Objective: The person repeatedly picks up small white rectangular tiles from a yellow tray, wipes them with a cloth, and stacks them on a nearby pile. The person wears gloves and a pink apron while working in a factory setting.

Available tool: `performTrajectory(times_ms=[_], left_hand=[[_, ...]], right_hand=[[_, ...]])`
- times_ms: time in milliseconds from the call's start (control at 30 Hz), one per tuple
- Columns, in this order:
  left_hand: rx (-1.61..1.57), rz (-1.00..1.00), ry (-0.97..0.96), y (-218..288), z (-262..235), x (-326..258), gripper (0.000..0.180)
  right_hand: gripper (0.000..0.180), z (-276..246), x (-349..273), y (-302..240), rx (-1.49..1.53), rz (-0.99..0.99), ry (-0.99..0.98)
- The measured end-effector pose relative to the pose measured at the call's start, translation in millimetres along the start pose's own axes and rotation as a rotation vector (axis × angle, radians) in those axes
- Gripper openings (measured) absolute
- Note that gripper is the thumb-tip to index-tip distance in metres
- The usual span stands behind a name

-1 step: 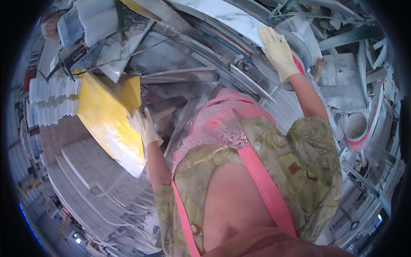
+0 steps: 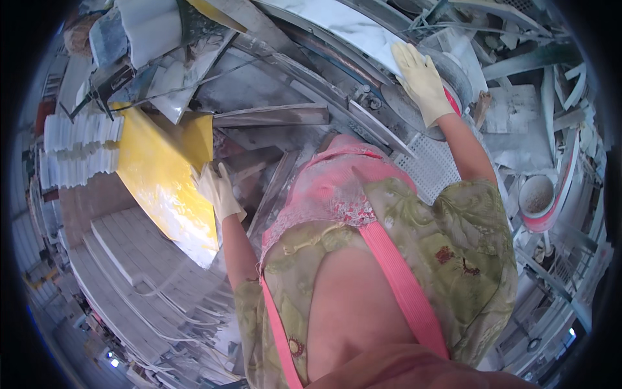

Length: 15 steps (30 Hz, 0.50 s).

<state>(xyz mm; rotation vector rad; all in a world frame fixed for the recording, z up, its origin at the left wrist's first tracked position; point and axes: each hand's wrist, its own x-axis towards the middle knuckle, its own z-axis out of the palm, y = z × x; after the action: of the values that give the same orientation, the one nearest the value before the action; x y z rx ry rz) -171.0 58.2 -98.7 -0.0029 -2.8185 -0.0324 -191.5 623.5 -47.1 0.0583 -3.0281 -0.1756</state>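
Note:
My right hand (image 2: 424,87), in a pale cream rubber glove, lies with outstretched fingers at the near end of a long white slab strip (image 2: 337,23) with grey veining. Under and beside that hand is a grey round disc-like part (image 2: 398,100), partly hidden. A red piece shows beside the glove's wrist. My left hand (image 2: 220,193), gloved alike, is at the right edge of a bent glossy yellow sheet (image 2: 159,188), its thumb standing apart from the fingers. Its fingertips seem to touch the sheet's edge; I see no grasp around it.
White slab strips lie in a stack (image 2: 146,279) at the lower left, with thin white pieces (image 2: 81,149) piled above. A grey bar (image 2: 272,115) lies ahead of me. Near my right forearm is a perforated white panel (image 2: 431,165). Broken offcuts and a pink-rimmed bucket (image 2: 536,196) are at the right.

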Motion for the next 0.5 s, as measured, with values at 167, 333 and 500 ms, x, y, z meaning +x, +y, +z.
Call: performTrajectory(times_ms=[167,333,500], left_hand=[[-0.039,-0.029,-0.043,4,-6,4,0.027],[-0.062,-0.174,-0.109,11,-9,13,0.036],[-0.056,-0.173,-0.024,18,-16,1,0.026]], right_hand=[[0.086,10,11,1,-0.033,-0.097,0.005],[0.081,19,35,6,-0.060,-0.307,0.157],[0.072,6,45,21,0.035,-0.362,0.109]])
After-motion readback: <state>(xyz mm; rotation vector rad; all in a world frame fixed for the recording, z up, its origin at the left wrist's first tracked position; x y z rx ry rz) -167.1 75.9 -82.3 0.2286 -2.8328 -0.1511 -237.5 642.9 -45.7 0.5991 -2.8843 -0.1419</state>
